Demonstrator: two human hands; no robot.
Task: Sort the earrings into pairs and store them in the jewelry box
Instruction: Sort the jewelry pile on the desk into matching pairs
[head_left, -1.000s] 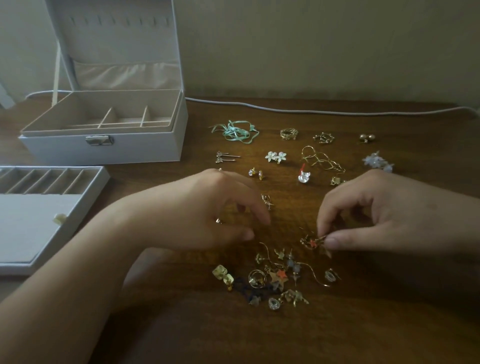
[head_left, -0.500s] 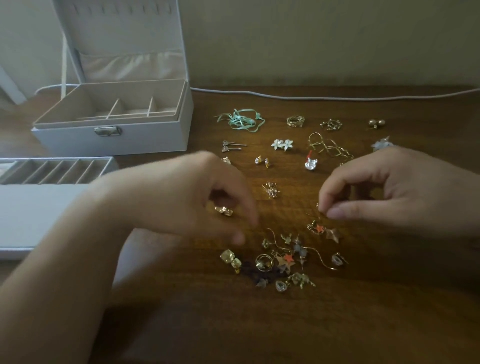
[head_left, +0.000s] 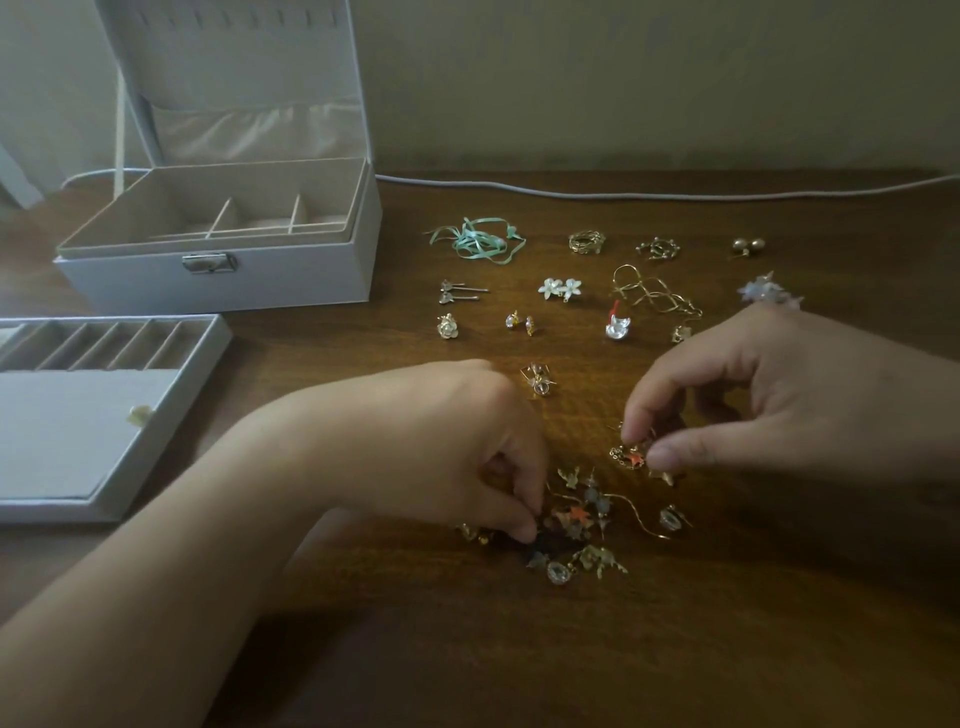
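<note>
A loose pile of earrings (head_left: 584, 530) lies on the wooden table in front of me. My left hand (head_left: 441, 457) reaches into the pile's left edge, thumb and forefinger pinched together on a small dark piece that I cannot make out. My right hand (head_left: 779, 400) pinches a gold chain earring with an orange star (head_left: 629, 457) just right of the pile. Sorted earrings lie in rows behind, among them a teal ribbon pair (head_left: 478, 241), white flowers (head_left: 560, 288) and a gold rose (head_left: 448, 327). The white jewelry box (head_left: 218, 283) stands open at the back left.
The box's removable tray (head_left: 57, 447) lies at the left, with ring slots and a small pale piece (head_left: 140, 414) on its flat pad. A white cable (head_left: 623, 193) runs along the back of the table by the wall. Gold hook earrings (head_left: 654, 296) lie near my right wrist.
My left hand has dropped from above the table's middle down into the pile. My right hand lifted slightly, then came back onto the star chain earring.
</note>
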